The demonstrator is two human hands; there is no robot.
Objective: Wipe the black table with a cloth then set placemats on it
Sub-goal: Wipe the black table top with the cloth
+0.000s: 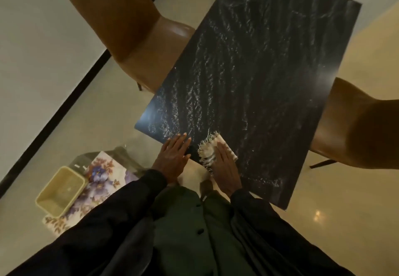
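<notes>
The black marble-patterned table (248, 70) runs away from me, streaked with white veins. A white fringed cloth (210, 149) lies at its near edge. My right hand (225, 163) lies flat on the cloth with straight fingers, pressing it to the top. My left hand (172, 157) rests flat on the near left edge of the table, fingers straight, holding nothing. Floral placemats (101, 180) lie in a stack on a low glass surface at my lower left.
A cream plastic basket (60, 191) sits on the floral placemats. One brown chair (129, 31) stands at the table's left side, another brown chair (362, 128) at its right. Glossy beige floor surrounds the table, with a black wall skirting (64, 107) to the left.
</notes>
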